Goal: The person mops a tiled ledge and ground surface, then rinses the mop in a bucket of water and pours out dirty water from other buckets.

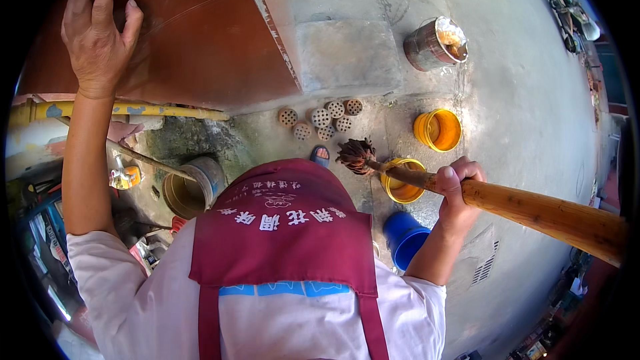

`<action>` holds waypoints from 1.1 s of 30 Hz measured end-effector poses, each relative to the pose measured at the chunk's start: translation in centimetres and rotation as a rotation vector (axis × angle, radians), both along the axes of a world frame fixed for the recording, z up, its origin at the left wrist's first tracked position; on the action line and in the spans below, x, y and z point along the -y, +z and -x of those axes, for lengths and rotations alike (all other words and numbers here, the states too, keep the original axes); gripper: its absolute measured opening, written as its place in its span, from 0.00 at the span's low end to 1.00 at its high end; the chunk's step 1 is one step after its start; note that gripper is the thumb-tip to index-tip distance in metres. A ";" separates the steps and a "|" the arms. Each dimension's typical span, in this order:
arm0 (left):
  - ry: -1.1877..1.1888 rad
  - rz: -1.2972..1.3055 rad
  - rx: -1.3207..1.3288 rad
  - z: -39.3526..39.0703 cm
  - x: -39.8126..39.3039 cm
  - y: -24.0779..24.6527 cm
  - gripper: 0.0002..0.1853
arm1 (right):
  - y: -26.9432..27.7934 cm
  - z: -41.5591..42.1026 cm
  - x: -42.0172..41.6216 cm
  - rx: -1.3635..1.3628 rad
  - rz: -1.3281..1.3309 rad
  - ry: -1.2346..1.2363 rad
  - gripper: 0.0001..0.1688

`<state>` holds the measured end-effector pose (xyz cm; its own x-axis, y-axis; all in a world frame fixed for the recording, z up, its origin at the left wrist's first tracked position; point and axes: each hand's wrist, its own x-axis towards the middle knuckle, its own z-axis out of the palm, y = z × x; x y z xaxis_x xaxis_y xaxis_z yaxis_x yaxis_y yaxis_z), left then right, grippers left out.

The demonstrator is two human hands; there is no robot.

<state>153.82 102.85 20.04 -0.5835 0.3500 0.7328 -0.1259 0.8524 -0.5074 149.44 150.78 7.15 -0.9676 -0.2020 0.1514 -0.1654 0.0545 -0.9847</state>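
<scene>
My right hand [457,185] is closed around the wooden handle of a mop [356,156], whose dark, ragged head hangs above the floor or the rim of a yellow bucket [404,180]; which one I cannot tell. The handle slants away to the right edge. Raised at the upper left, my left hand [100,30] has its fingers apart and holds nothing. It is over a large reddish-brown panel [210,35]; whether it touches the panel I cannot tell.
Perforated coal briquettes [320,117] stand in front of my sandalled foot [320,155]. Further right are another yellow bucket [437,130], a blue bucket [406,240] and a metal pail [425,47] with rubbish. A grey bucket [200,180] with a stick, and a yellow pipe [165,110], are at left.
</scene>
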 end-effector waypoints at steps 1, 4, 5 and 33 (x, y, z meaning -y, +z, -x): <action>0.039 -0.012 0.030 -0.2 -0.7 0.0 0.26 | -0.3 0.3 0.2 -0.019 -0.019 0.025 0.13; 0.107 -0.095 0.146 -2.1 -2.0 -0.3 0.26 | -1.1 1.0 0.5 0.023 -0.032 0.063 0.13; 0.094 -0.155 0.199 -3.1 -2.1 -0.9 0.26 | -1.4 1.1 0.5 0.029 -0.042 0.077 0.13; 0.473 -1.323 0.633 -47.4 -2.0 -27.1 0.05 | 18.6 -18.7 16.1 -0.327 0.130 0.675 0.24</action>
